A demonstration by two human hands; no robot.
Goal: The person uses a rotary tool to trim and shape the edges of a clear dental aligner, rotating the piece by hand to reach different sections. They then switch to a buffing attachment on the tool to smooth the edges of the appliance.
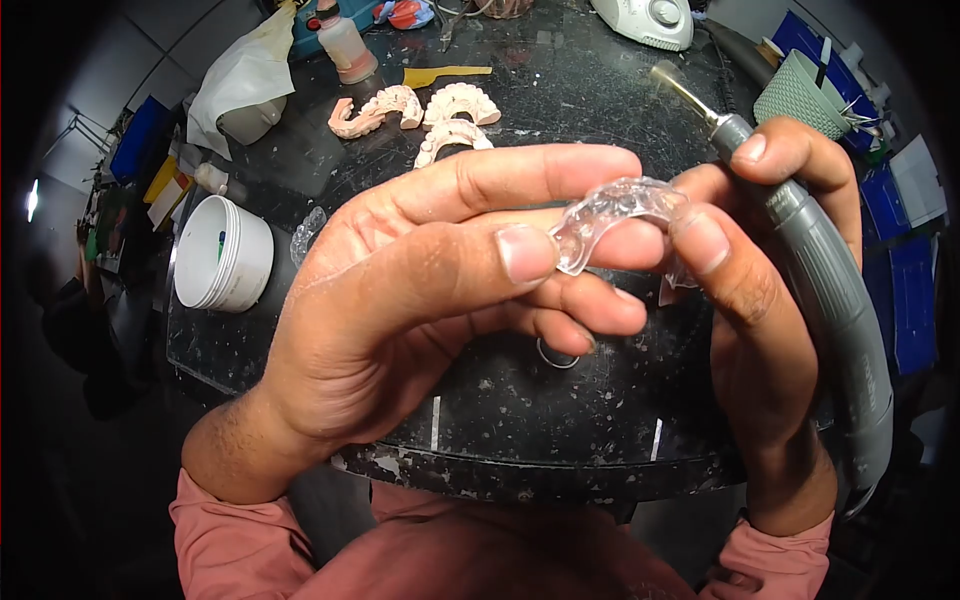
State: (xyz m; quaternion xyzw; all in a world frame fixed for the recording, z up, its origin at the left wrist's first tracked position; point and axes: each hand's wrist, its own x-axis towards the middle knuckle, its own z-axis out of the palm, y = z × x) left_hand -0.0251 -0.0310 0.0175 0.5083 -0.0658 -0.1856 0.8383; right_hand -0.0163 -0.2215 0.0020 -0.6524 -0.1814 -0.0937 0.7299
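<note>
A clear plastic dental aligner (622,203), curved with tooth shapes, is held up above the bench. My left hand (365,290) grips its near end between thumb and fingers. The thumb of my right hand (765,300) presses on the aligner's other end. That same hand also holds a grey rotary handpiece (822,265) between its fingers. The handpiece points up and away, and its metal shank carries a small pale tip (668,75), apart from the aligner. Part of the aligner's right side is hidden behind my right thumb.
Plaster dental models (462,104) sit on the black bench (530,420) beyond my left hand. A white tub (232,255) and another clear plastic piece (308,235) lie left. A bottle (346,50), a white control unit (650,20) and a green basket (800,98) stand farther back.
</note>
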